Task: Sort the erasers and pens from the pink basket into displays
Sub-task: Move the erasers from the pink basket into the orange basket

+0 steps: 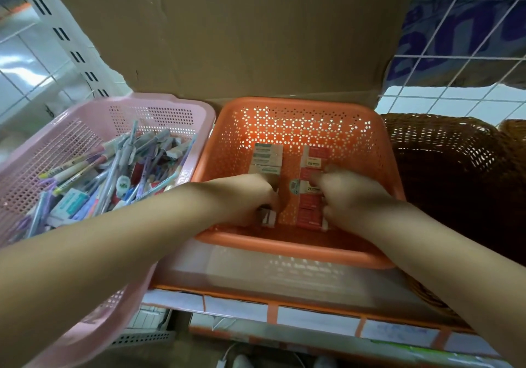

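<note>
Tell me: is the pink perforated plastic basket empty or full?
Far from empty: the pink perforated plastic basket holds a loose heap of pens and sleeved erasers covering its floor.

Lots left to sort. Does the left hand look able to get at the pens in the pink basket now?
Likely yes: the pens lie uncovered in the pink basket beside the left hand, though it seems to hold white erasers.
</note>
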